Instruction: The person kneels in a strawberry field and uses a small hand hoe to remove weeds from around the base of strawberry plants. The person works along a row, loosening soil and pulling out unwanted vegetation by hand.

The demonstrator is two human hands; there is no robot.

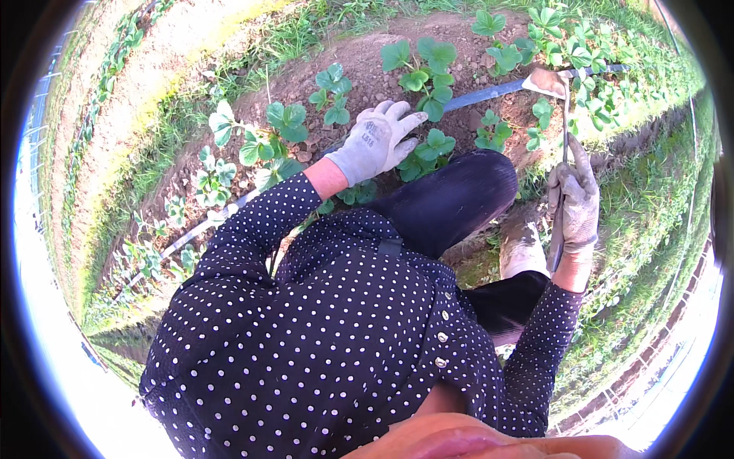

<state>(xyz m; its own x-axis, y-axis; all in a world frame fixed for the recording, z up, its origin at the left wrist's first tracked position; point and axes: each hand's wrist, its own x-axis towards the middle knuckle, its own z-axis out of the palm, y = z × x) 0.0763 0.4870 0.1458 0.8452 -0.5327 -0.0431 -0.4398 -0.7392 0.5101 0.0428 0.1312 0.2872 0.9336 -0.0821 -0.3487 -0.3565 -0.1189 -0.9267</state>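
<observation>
My left hand [381, 137], in a pale work glove that bears writing, reaches over the raised soil bed with its fingers spread, palm down. It seems to hold nothing; what lies under the palm is hidden. Strawberry plants stand close around it, one [433, 146] just right of the fingertips. In a soil-stained glove, my right hand [575, 198] grips the handle of a hand hoe [565, 126] off to the right. The hoe's broad blade [545, 83] points away from me, over a blue-grey drip hose [487, 94]. Whether the blade touches the ground I cannot tell.
The drip hose runs along the bed between rows of strawberry plants [424, 63]. Grass and weeds [648, 224] fill the strip on the right, and more grass [287, 43] edges the bed's far side. My bent knee [487, 178] is close to the plants.
</observation>
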